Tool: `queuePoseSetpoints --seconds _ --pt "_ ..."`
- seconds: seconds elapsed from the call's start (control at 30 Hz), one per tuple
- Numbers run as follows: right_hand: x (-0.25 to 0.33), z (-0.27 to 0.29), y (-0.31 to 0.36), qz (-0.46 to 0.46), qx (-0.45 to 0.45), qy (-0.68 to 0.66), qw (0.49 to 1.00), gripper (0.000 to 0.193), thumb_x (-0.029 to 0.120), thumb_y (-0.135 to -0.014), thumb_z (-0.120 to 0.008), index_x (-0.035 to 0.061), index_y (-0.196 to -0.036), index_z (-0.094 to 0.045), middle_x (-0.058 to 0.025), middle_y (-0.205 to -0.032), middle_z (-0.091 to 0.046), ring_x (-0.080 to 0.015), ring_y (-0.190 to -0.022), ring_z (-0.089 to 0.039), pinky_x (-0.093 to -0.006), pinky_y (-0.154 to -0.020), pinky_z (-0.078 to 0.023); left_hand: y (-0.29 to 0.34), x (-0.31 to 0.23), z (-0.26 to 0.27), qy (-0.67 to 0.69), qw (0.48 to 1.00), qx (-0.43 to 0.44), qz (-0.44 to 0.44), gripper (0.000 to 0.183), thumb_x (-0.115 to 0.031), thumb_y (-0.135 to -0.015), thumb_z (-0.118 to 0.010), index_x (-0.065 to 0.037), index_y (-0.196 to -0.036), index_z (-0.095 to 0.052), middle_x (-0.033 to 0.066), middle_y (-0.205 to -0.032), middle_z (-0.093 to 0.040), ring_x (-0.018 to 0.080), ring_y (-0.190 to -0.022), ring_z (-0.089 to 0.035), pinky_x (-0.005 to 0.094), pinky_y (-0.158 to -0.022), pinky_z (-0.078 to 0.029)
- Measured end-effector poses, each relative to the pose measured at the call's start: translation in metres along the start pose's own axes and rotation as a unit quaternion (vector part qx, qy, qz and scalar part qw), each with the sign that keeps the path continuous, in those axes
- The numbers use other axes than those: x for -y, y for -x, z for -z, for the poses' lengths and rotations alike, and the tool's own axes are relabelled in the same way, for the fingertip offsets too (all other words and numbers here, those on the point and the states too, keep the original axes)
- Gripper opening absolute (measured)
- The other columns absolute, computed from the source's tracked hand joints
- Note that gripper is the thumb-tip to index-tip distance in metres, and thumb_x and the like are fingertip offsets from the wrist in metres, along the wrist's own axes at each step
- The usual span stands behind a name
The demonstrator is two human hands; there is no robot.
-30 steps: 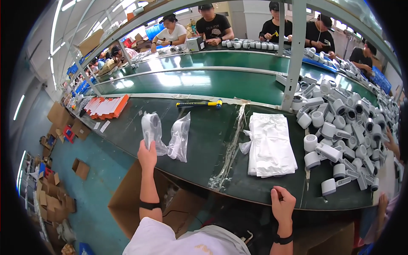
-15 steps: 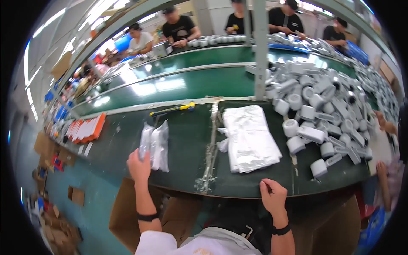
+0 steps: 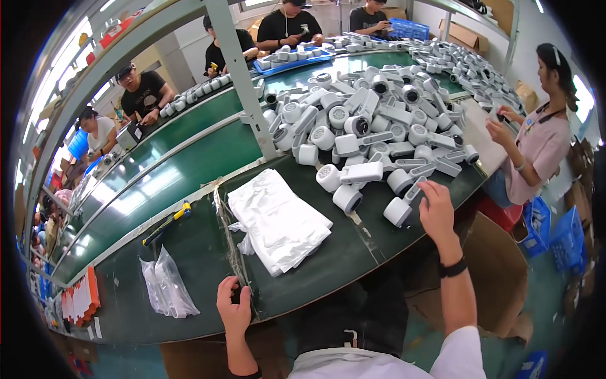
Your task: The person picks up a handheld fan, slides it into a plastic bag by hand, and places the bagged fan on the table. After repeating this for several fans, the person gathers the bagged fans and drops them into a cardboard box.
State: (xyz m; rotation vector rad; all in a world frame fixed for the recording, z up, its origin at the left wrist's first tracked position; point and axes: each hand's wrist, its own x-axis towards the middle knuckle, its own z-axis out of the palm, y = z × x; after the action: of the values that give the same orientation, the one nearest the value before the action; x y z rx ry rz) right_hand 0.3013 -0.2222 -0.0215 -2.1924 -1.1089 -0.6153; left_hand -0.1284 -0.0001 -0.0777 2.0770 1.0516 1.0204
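Note:
At the edge of a large heap of grey-white handheld devices (image 3: 363, 174), each with a drum-shaped head and a flat handle, my right hand (image 3: 437, 215) reaches in. Its thumb and fingers are apart beside the handle of the nearest device (image 3: 398, 211); whether they touch it is unclear. My left hand (image 3: 233, 306) hovers by the table's front edge, loosely curled, thumb apart, holding nothing. Between the hands and slightly farther back lies a stack of white plastic bags (image 3: 278, 221). Two clear-bagged white items (image 3: 165, 284) lie to the left.
A yellow-and-black tool (image 3: 167, 223) lies behind the bagged items. Orange-and-white boxes (image 3: 81, 297) stand far left. A metal post (image 3: 243, 82) rises behind the bag stack. A person in pink (image 3: 536, 145) stands right; others work across the green belt (image 3: 189, 139). A cardboard box (image 3: 492, 271) is below the table.
The view has swung right. My left hand has left the bagged items and moved toward the bag stack. My right hand has gone from the table edge to the nearest device, its fingers opening.

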Motion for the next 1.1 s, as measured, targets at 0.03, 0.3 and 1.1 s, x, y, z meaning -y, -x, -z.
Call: queuePoseSetpoints --seconds 0.03,0.3,1.1 --pt "-0.017 -0.001 -0.005 0.050 0.015 0.031 0.998 0.034 -0.002 -0.077 -0.060 0.0090 -0.109 -0.065 -0.0077 -0.113 -0.061 -0.0300 -0.109 -0.054 -0.0397 -0.086 -0.048 -0.002 -0.001 -0.001 0.018 1.000 -0.001 0.017 0.029 -0.005 -0.082 -0.068 -0.001 -0.110 -0.063 0.0106 -0.112 -0.062 0.0189 -0.088 -0.058 0.0305 -0.077 -0.046" --pt "-0.027 -0.006 -0.013 0.113 0.166 0.041 0.979 0.038 -0.003 -0.066 -0.070 0.0086 -0.101 -0.064 -0.0067 -0.117 -0.062 -0.0308 -0.114 -0.054 -0.0411 -0.094 -0.045 -0.001 0.005 0.003 0.033 0.999 -0.016 0.010 0.027 -0.003 -0.084 -0.066 -0.001 -0.111 -0.061 0.0058 -0.105 -0.061 0.0133 -0.081 -0.054 0.0270 -0.071 -0.045" --pt "0.121 -0.020 0.092 -0.234 0.208 -0.622 0.718 0.027 0.009 -0.095 -0.062 0.0067 -0.109 -0.040 -0.0064 -0.087 -0.060 -0.0101 -0.066 -0.059 -0.0245 -0.056 -0.048 -0.082 -0.089 -0.071 -0.179 0.939 0.178 -0.233 0.012 -0.016 -0.084 -0.069 -0.005 -0.088 -0.069 0.0108 -0.086 -0.066 0.0316 -0.081 -0.061 0.0410 -0.072 -0.050"
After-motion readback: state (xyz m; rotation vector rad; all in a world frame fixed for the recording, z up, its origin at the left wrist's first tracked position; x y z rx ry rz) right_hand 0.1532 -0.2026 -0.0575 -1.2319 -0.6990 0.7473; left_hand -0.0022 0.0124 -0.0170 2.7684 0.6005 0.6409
